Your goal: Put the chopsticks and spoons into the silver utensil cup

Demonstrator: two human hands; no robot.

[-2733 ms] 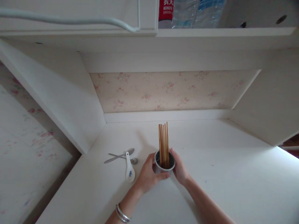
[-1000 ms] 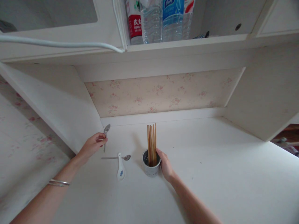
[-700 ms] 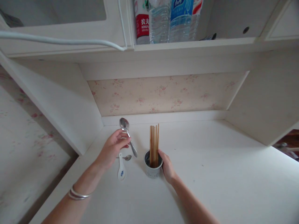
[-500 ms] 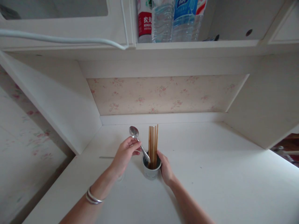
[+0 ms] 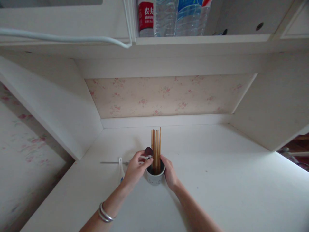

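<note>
A grey-white utensil cup (image 5: 154,180) with small dark marks stands upright on the white countertop. Several wooden chopsticks (image 5: 156,151) rise from it. My left hand (image 5: 136,167) is closed on a metal spoon (image 5: 148,151) at the cup's left rim; its bowl points up and looks dark, and its handle is mostly hidden by fingers and cup. Around the cup's right side my right hand (image 5: 171,173) is closed, thumb near the chopsticks. Left of my left hand lies a white spoon (image 5: 120,170) with a blue pattern, partly hidden by my wrist.
A thin metal utensil (image 5: 109,162) lies behind the white spoon. White side panels flank the countertop (image 5: 229,180). Overhead, a shelf (image 5: 200,40) holds several plastic bottles (image 5: 165,19), and a white cable (image 5: 72,39) hangs across the cabinet front at left.
My left hand has moved right and brought the metal spoon down, handle end into the cup. The white spoon has come into view. My right hand stays on the cup.
</note>
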